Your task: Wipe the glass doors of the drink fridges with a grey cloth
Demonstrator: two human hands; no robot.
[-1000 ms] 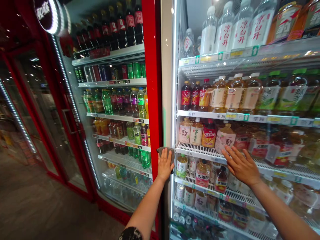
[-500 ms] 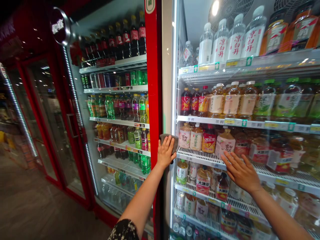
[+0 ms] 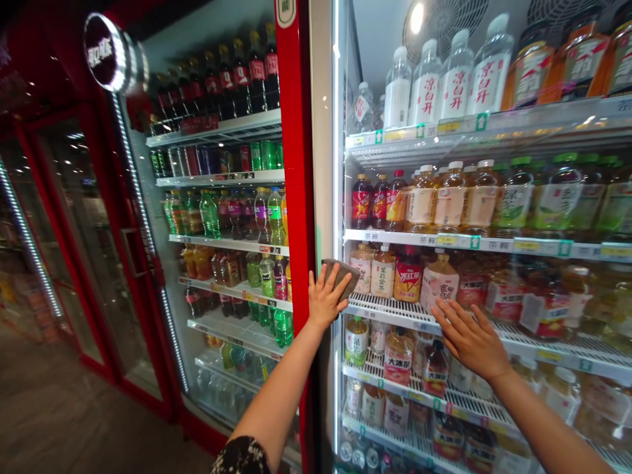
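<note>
My left hand [image 3: 326, 297] lies spread on a folded grey-brown cloth [image 3: 340, 280], pressing it against the pale frame [image 3: 323, 164] at the left edge of the right-hand cooler. The cloth's upper right part reaches past the frame toward the lit door edge. My right hand [image 3: 469, 339] is flat with fingers apart, at the glass door in front of a shelf of bottled tea, and holds nothing. Just above its fingertips, behind the glass, stands a pink-labelled bottle [image 3: 439, 282].
A red-framed cooler [image 3: 296, 197] with cola bottles and cans stands on the left. Farther left are more red-framed glass doors [image 3: 74, 230] and a dark floor [image 3: 59, 408]. Shelves of bottled water and tea fill the right-hand cooler.
The cloth under my left hand has turned slightly, and more of it shows to the right of the fingers. The fingers are more spread. The whole view has shifted a little.
</note>
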